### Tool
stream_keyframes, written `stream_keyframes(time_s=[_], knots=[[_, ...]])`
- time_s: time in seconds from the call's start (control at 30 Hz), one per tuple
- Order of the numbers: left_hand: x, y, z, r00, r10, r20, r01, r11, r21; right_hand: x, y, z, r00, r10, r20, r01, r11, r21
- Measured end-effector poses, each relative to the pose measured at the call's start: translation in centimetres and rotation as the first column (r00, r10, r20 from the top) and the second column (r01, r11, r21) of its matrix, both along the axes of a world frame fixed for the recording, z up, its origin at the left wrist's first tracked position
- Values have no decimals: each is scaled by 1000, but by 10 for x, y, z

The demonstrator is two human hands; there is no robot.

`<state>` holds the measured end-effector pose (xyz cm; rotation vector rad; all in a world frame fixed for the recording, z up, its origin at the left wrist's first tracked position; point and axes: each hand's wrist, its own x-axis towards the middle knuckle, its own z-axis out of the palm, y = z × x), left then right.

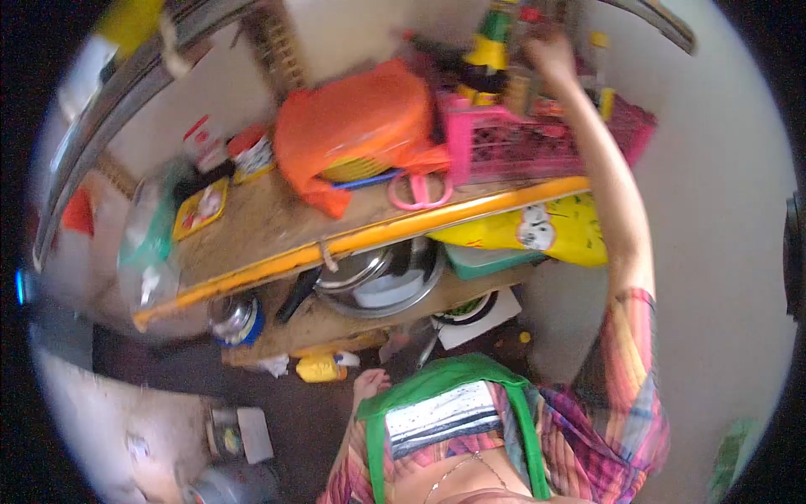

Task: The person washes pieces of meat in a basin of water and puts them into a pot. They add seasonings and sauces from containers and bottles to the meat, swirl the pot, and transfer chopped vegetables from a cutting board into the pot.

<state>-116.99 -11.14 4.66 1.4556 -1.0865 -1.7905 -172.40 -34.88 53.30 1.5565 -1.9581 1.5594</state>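
Observation:
My right hand is raised over the pink plastic basket on the upper shelf. Its fingers are curled round the upper part of a red-capped bottle, whose body is partly hidden and blurred. Beside it in the basket stand a dark bottle with a yellow label and green neck and a yellow-capped bottle. Low down, close to the green apron, my left hand hangs with its fingers loosely curled, and nothing shows in it.
An orange plastic bag and pink scissor-like handles lie left of the basket. The upper shelf has a yellow front edge. Below are a steel pot, a yellow packet and a yellow bottle. A wall rises at the right.

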Motion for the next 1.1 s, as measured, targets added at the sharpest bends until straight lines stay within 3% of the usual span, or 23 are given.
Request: stream_keyframes(time_s=[0.07, 0.1, 0.13, 0.17, 0.3, 0.37, 0.4, 0.47, 0.5, 0.53, 0.57, 0.63, 0.67, 0.7, 0.77, 0.83, 0.87, 0.9, 0.93, 0.97, 1.1], knots=[[-7, -6, 17, 999, -28, 23, 28, 1000, 10, 19, 39, 3, 998, -47, -52, 45, 999, -28], [-9, -9, 24, 999, -42, 14, 42, 998, 47, 45, 70, 4, 994, 96, -55, -105, 976, -191], [-9, -12, 29, 998, -66, 22, 65, 997, 31, 47, 74, -9, 992, -72, -101, 24, 911, -411], [-10, -16, 34, 994, -101, 33, 101, 995, 15, 60, 94, -11, 991, -34, -131, -30, 886, -463], [-17, -31, 30, 982, -179, 66, 178, 984, 17, 104, 170, -65, 973, 170, -155, -221, 882, -416], [-25, -35, 35, 944, -317, 94, 320, 947, -15, 113, 213, -107, 889, 20, -457, -134, 967, -218], [-29, -33, 29, 943, -318, 94, 320, 947, -7, 118, 233, -134, 873, 25, -487, -82, 992, -97], [-38, -35, 17, 851, -507, 136, 520, 850, -90, 140, 268, -189, 928, 152, -340, -94, 979, 180], [-44, -35, 25, 802, -578, 149, 591, 804, -65, 151, 284, -215, 969, 220, -111, -169, 921, 351], [-49, -36, 18, 728, -640, 245, 674, 733, -89, 152, 305, -263, 971, 166, 171, -228, 852, 472], [-53, -36, 14, 640, -688, 341, 753, 651, -100, 167, 321, -279, 934, 143, 326, -313, 766, 561], [-57, -35, 9, 611, -706, 359, 784, 603, -149, 166, 369, -368, 807, 82, 584, -522, 562, 642], [-66, -33, 23, 563, -737, 375, 825, 532, -192, 180, 388, -388, 743, -22, 669, -554, 541, 633], [-71, -33, 39, 494, -791, 361, 861, 502, -80, 194, 411, -408, 656, -146, 741, -573, 543, 614], [-75, -27, 40, 469, -862, 193, 878, 478, 0, 204, 452, -451, 787, -3, 617, -571, 376, 730], [-84, -17, 52, 373, -921, 114, 928, 372, -34, 226, 470, -436, 682, -153, 715, -626, 383, 679], [-90, -11, 55, 303, -950, 68, 951, 306, 34, 236, 490, -453, 720, -161, 675, -590, 370, 718], [-98, -5, 56, 265, -964, 27, 959, 266, 101, 239, 503, -457, 649, -210, 731, -632, 386, 672], [-104, -2, 47, 244, -958, -150, 963, 221, 152, 245, 521, -466, 524, -327, 787, -655, 435, 617], [-112, 10, 41, 298, -925, -238, 940, 241, 241, 248, 541, -476, 389, -406, 827, -671, 490, 557], [-163, 43, 54, 44, -987, -153, 960, -1, 279, 268, 609, -508, 197, -513, 835, -601, 610, 517]])
